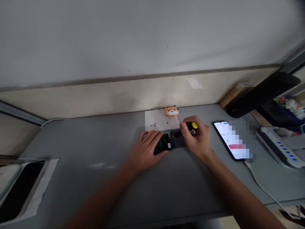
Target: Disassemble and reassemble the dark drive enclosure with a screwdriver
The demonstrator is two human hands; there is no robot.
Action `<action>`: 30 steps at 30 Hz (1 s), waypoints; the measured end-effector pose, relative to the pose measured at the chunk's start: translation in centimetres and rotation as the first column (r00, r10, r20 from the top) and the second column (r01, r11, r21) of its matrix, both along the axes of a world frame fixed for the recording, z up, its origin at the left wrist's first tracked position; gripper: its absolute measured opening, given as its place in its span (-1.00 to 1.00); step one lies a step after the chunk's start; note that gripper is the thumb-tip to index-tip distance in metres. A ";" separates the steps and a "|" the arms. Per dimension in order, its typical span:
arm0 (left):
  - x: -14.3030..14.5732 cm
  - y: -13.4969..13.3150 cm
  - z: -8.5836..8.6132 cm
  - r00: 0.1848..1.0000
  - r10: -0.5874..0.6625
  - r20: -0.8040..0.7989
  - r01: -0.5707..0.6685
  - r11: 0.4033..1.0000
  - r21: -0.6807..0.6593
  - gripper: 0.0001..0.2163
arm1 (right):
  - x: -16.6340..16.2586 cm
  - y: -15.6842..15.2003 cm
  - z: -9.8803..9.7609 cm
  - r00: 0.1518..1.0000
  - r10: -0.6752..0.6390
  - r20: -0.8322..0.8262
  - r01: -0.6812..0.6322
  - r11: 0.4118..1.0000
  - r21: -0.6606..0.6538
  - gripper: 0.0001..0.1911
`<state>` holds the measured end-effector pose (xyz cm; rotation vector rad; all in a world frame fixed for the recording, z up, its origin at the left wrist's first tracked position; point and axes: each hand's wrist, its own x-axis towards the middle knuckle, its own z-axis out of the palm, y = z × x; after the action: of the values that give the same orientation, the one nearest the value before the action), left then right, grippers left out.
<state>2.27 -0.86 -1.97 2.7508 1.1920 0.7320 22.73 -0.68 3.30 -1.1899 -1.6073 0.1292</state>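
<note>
My left hand [148, 149] grips a small dark device with a green circuit board [163, 144], fingers along its far edge and thumb along its near edge. A flat dark grey part [179, 142] extends from the board's right side. In my right hand [199, 136] is a screwdriver [191, 126] with a black and yellow handle, fist closed around it. Its shaft slants down to the left, with the tip near the board's right end; whether it touches a screw I cannot tell. Behind the board, white paper [150, 117] carries several tiny dark screws [153, 125].
An orange dog-faced case [172, 111] sits on the paper. To the right lie a lit phone [232, 140] with a cable [257, 183], and a white power strip [281, 146]. A black cylinder [262, 93] leans by a box [234, 93]. A dark tray-like object [22, 190] is at left.
</note>
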 end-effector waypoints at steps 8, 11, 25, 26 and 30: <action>-0.2 0.2 -0.4 1.000 -0.011 0.000 0.011 0.998 -0.068 -0.53 | -0.1 0.4 -0.6 0.999 0.004 0.046 -0.004 1.000 0.012 -0.76; -0.2 0.2 -0.5 1.000 -0.007 0.013 0.008 0.996 -0.087 -0.55 | -0.1 0.4 -0.6 0.999 0.005 0.043 -0.006 1.000 0.016 -0.75; -0.2 0.2 -0.7 1.000 0.001 0.008 0.000 0.988 -0.154 -0.55 | -0.2 0.3 -0.5 0.998 0.006 0.070 -0.007 1.000 0.019 -0.74; -0.2 0.2 -0.6 1.000 0.004 0.005 -0.003 0.986 -0.167 -0.55 | -0.3 0.3 -0.4 0.997 0.012 0.073 -0.013 1.000 0.023 -0.74; 0.0 0.1 -0.4 1.000 0.013 0.007 -0.011 0.980 -0.199 -0.59 | -0.5 0.2 -0.3 0.995 0.052 0.088 -0.056 0.997 0.046 -0.76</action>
<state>2.22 -0.72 -2.33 2.5772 1.2089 0.5887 22.21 -0.48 2.99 -1.1285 -1.7100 0.0729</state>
